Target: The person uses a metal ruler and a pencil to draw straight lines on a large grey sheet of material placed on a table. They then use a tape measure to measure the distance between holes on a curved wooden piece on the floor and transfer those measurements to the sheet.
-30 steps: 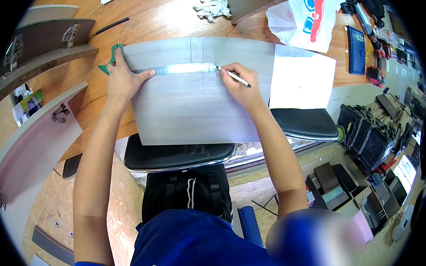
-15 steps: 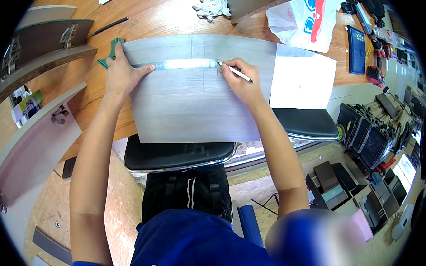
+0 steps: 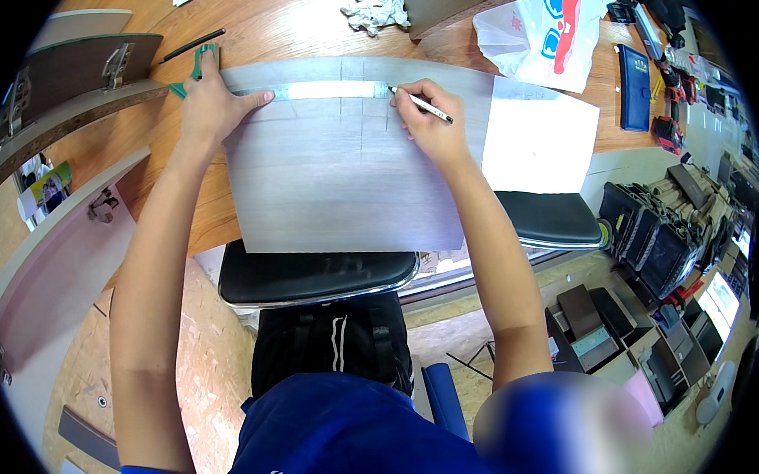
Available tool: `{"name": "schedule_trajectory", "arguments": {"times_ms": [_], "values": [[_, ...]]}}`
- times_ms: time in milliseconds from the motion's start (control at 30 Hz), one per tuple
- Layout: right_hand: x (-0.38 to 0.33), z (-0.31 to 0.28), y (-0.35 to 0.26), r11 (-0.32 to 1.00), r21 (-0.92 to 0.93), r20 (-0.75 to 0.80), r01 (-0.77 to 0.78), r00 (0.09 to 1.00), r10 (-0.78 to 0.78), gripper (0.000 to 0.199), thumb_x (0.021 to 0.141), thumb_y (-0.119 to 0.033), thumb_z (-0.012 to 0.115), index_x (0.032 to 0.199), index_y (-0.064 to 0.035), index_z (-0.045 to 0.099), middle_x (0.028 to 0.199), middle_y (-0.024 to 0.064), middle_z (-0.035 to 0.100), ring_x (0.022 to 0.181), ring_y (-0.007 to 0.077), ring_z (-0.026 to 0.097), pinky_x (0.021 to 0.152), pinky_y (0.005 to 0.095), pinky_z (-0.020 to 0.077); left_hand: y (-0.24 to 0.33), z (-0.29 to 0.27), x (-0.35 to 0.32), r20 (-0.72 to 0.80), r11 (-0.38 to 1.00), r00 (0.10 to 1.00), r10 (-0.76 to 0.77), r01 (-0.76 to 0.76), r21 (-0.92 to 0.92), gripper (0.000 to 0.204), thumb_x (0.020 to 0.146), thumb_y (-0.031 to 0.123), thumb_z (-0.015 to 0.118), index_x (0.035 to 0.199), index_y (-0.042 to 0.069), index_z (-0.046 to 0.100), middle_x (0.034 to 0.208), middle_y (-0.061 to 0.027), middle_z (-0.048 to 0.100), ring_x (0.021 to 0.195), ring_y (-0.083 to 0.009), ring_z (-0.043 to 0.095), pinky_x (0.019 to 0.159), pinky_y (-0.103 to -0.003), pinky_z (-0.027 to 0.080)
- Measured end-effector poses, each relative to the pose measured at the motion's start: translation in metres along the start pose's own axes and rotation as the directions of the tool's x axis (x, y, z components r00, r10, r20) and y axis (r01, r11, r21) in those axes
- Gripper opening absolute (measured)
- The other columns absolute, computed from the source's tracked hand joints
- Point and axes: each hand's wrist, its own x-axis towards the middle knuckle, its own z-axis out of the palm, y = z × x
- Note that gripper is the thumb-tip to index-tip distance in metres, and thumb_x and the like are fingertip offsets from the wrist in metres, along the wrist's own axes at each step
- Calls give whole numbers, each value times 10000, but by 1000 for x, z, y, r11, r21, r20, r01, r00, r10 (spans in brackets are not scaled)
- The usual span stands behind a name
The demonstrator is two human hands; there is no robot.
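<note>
A grey wood-grain board [image 3: 348, 185] lies on the table. Across its far part stretches the shiny metal blade of a try square [image 3: 331, 89], whose green handle sits at the board's left edge. My left hand [image 3: 211, 107] is closed on that handle, thumb on the blade's near end. In my right hand [image 3: 435, 117] is a slim white pen [image 3: 427, 108] with dark ends, its tip at the blade's right end. Thin dark lines run across the board near the blade, one just below the pen tip. The left fingers are partly hidden.
White paper [image 3: 541, 134] lies beside the board, by a plastic bag [image 3: 536, 40] and blue notebook [image 3: 634, 87]. A black pencil [image 3: 191, 46] and crumpled gloves [image 3: 375, 8] lie beyond. Hinged panels [image 3: 73, 67] stand at left. Black stools [image 3: 318, 277] sit below the board's near edge.
The try square has slid away from me over the board, with my left hand on it. The pen tip has moved the same way, and a dark line now shows below it.
</note>
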Motion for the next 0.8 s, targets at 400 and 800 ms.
{"name": "schedule_trajectory", "arguments": {"times_ms": [400,800], "values": [[2,-5,-7,998,-22,33,-55,998,56,150,946,-104,646,941,44,669,807,70,715,568,62,570,467,228,465,3,-2,2,-20,999,999,41,-41,18,1284,603,637,873,1513,-37,267,1211,-416,537,1072,-498,631,921,-477,539],[-32,-3,-4,995,-31,10,-99,995,99,158,873,-131,704,911,22,710,721,119,704,650,111,652,609,271,503,1,0,-26,39,999,999,2,-3,33,1240,627,583,879,1498,-43,258,1226,-404,519,1038,-473,644,888,-462,560]]}}
